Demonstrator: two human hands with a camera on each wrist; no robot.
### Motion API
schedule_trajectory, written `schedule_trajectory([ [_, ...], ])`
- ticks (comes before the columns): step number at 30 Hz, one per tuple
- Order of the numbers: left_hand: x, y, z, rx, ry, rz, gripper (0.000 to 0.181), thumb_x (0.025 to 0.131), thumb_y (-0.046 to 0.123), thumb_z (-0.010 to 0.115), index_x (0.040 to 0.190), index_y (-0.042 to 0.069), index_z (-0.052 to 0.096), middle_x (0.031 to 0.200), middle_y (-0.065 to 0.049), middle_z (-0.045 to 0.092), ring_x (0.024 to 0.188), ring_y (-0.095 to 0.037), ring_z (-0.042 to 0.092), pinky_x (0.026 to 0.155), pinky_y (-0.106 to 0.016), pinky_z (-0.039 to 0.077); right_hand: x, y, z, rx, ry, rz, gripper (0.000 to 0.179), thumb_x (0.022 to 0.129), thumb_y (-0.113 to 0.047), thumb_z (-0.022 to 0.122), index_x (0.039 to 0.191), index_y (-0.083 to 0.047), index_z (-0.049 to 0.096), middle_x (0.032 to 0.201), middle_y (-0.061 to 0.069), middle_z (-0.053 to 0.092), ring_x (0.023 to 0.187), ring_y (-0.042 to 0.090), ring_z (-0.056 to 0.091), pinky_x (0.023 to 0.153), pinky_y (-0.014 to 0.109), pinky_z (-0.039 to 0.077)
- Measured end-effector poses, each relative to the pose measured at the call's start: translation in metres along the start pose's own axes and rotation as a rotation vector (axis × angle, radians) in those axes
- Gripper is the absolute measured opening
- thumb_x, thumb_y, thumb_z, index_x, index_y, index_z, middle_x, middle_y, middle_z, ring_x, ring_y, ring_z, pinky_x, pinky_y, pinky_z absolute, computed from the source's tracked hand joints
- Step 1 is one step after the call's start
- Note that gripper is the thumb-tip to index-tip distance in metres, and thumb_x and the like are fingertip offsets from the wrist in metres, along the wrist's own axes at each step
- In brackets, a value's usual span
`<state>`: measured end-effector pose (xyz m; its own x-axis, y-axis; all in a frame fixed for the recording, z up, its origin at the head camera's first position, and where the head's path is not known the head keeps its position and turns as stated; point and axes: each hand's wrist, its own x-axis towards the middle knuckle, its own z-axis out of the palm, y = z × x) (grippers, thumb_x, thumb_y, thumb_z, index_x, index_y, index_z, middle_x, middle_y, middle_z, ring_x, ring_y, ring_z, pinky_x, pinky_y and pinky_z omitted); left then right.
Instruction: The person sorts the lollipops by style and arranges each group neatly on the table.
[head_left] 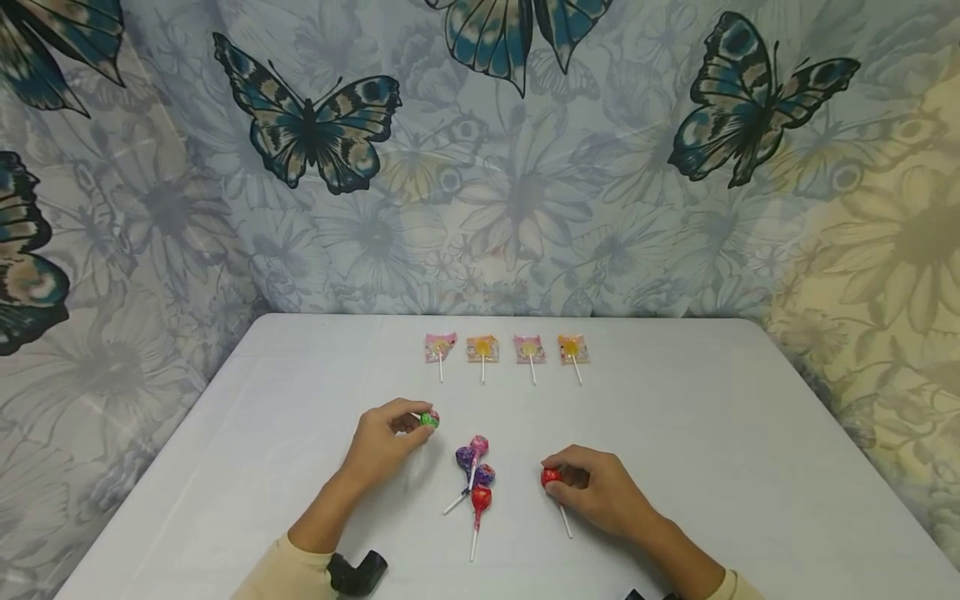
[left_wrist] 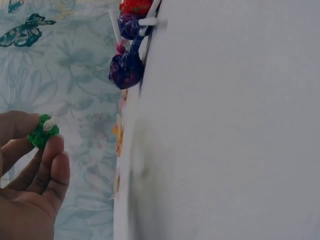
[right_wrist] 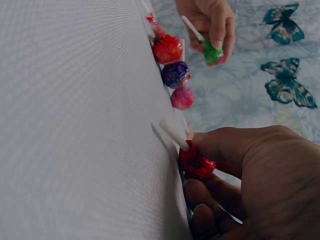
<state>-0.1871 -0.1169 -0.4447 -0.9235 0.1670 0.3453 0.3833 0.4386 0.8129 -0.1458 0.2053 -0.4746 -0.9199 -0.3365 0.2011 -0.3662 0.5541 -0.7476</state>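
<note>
While I watch from afar through the cameras, I take the lollipop cluster [head_left: 484, 475] on the white table [head_left: 675, 400] as my landmark. Nearest me, to its left, a black device [head_left: 360, 575] sits at the left sleeve [head_left: 288, 573]. The cluster's near end is a loose red lollipop [head_left: 481, 498], its stick pointing my way. Right of the cluster, the right grip [head_left: 602, 493] pinches a red-wrapped lollipop [head_left: 551, 476] by its head between thumb and fingers; I cannot tell whether its white stick touches the table. Two purple lollipops [head_left: 465, 457] and a pink lollipop [head_left: 480, 444] make up the rest of the cluster, bunched together. Beyond it and to its left, the left grip [head_left: 378, 443] pinches a green lollipop [head_left: 430, 419] by the head, raised above the table. Well beyond the cluster, four flat packaged lollipops [head_left: 483, 348], alternately pink and orange, lie apart in a row, sticks toward it. Behind the table is a butterfly-patterned wall [head_left: 525, 200].
</note>
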Motion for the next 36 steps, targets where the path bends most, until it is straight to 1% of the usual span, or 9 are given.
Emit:
schedule_trajectory([
  [4,0.009,-0.008,-0.001,-0.034,0.016,-0.061,0.026,0.081,0.002,0.076,0.106,0.005,0.073,0.079,0.003,0.067,0.072,-0.014,0.061,0.063,-0.028,0.049,0.000,0.001,0.000,0.001,0.004,-0.012,0.027,0.078,-0.002,0.078,0.101,-0.014,0.073,0.086,-0.011,0.064,0.071,0.009,0.056,0.061,0.025,0.049],
  [9,0.019,-0.018,-0.001,-0.045,0.030,-0.132,0.026,0.082,0.003,0.075,0.108,0.001,0.072,0.079,0.000,0.067,0.072,-0.016,0.062,0.063,-0.028,0.048,-0.001,0.001,0.000,0.012,0.008,-0.028,0.026,0.078,-0.002,0.078,0.101,-0.013,0.073,0.086,-0.011,0.064,0.070,0.009,0.056,0.060,0.025,0.049],
  [14,0.031,-0.025,0.001,-0.062,0.044,-0.167,0.026,0.082,0.004,0.075,0.108,0.001,0.072,0.081,-0.002,0.069,0.074,-0.017,0.063,0.066,-0.029,0.048,-0.001,0.000,0.000,0.008,0.016,-0.034,0.026,0.078,0.000,0.077,0.100,-0.013,0.073,0.086,-0.012,0.064,0.069,0.009,0.056,0.059,0.025,0.049],
  [17,0.037,-0.029,0.001,-0.066,0.047,-0.185,0.026,0.082,0.004,0.075,0.107,0.001,0.072,0.082,-0.003,0.070,0.075,-0.017,0.063,0.065,-0.029,0.048,0.000,-0.001,0.000,0.012,0.012,-0.048,0.026,0.079,0.001,0.076,0.100,-0.012,0.073,0.087,-0.011,0.064,0.070,0.009,0.056,0.060,0.025,0.049],
  [23,0.049,-0.037,0.005,-0.072,0.028,-0.228,0.025,0.083,0.008,0.075,0.107,0.002,0.071,0.089,-0.004,0.070,0.075,-0.017,0.062,0.062,-0.028,0.047,0.000,-0.002,-0.001,-0.007,0.016,-0.064,0.025,0.079,0.002,0.075,0.100,-0.012,0.073,0.086,-0.011,0.064,0.069,0.008,0.055,0.060,0.025,0.049],
  [28,0.054,-0.045,0.008,-0.086,0.027,-0.272,0.027,0.082,0.007,0.075,0.108,0.001,0.071,0.095,-0.005,0.068,0.076,-0.018,0.061,0.061,-0.027,0.046,0.000,-0.004,0.000,-0.020,0.017,-0.053,0.025,0.079,0.001,0.075,0.100,-0.013,0.073,0.085,-0.011,0.063,0.069,0.008,0.054,0.059,0.024,0.048],
  [33,0.054,-0.052,0.011,-0.079,0.033,-0.310,0.026,0.082,0.007,0.075,0.108,0.002,0.071,0.095,-0.004,0.068,0.078,-0.017,0.060,0.062,-0.026,0.047,0.000,-0.003,0.000,-0.020,0.020,-0.044,0.026,0.079,0.001,0.076,0.100,-0.014,0.074,0.085,-0.012,0.063,0.069,0.009,0.054,0.059,0.024,0.048],
  [36,0.054,-0.055,0.012,-0.064,0.036,-0.315,0.026,0.082,0.007,0.075,0.108,0.002,0.071,0.093,-0.004,0.068,0.077,-0.017,0.060,0.062,-0.026,0.047,0.000,-0.003,0.001,-0.021,0.019,-0.040,0.027,0.079,0.001,0.076,0.100,-0.014,0.074,0.085,-0.012,0.063,0.069,0.009,0.054,0.059,0.024,0.048],
])
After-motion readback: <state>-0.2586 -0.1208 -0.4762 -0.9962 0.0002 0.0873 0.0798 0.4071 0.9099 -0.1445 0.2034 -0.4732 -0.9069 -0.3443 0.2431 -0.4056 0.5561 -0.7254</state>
